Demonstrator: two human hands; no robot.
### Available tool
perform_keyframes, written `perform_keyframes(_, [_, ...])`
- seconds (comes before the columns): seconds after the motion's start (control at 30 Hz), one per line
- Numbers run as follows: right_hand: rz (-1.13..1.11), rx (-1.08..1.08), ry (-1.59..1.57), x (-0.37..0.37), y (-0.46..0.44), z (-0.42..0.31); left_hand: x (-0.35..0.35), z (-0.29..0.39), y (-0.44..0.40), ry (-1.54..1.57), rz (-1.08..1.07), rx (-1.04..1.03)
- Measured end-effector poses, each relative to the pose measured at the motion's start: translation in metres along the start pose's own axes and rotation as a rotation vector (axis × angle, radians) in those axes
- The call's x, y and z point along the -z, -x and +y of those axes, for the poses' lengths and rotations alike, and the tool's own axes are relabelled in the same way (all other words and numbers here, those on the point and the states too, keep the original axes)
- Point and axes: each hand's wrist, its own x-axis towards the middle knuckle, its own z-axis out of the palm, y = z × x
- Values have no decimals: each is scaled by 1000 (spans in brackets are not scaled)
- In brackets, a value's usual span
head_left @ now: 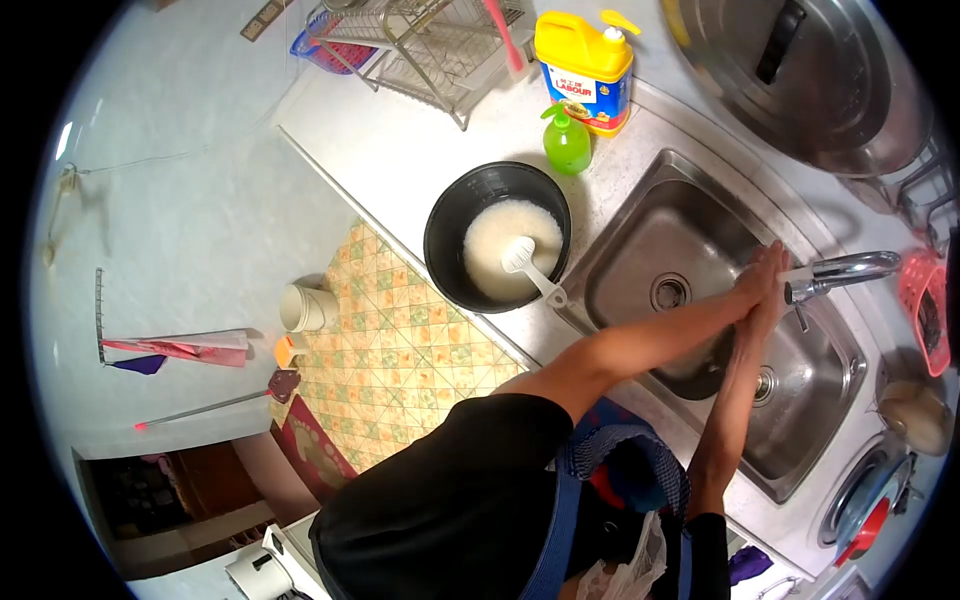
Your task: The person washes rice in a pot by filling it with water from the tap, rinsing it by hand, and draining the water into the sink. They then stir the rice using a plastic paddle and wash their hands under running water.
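Observation:
My left hand (752, 279) and my right hand (771, 290) press against each other beside the spout of the chrome tap (845, 268), above the double steel sink (625, 262). The fingers of both look stretched out and flat, with nothing seen between the palms, though they partly cover one another. Left of the sink, a black pot (446, 240) holds white rice in cloudy liquid (490, 240). A white slotted rice paddle (530, 268) rests in the pot, its handle over the rim.
Behind the pot stand a green pump bottle (568, 148) and a yellow-blue detergent jug (585, 75). A metal dish rack (420, 45) is at the back left. A large lidded pot (820, 80) and a pink basket (925, 310) flank the sink's far side.

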Motion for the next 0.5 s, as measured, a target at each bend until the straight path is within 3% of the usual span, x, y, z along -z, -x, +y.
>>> perform_keyframes(0.07, [36, -41, -90, 0, -3, -6, 16, 23, 3, 416, -96, 486])
perform_keyframes(0.17, [17, -107, -186, 9, -17, -10, 18, 35, 15, 707, 18, 355])
perform_keyframes(0.23, [-40, -195, -271, 15, -23, -7, 19, 40, 21, 1074, 284, 326])
perform_keyframes(0.27, [-45, -199, -261, 18, -21, -3, 25, 39, 23, 1084, 291, 323])
perform_keyframes(0.33, [-345, -204, -242, 16, -15, 1, 44, 34, 28, 1346, 180, 344])
perform_keyframes(0.37, [-349, -202, -231, 6, -9, 3, 57, 42, 35, 1358, 179, 341])
perform_keyframes(0.43, [-207, -407, -334, -25, 9, 13, 92, 60, 54, 1475, 73, 220])
perform_keyframes(0.5, [-472, -704, -376, -53, 24, 24, 115, 77, 75, 1373, 319, 342])
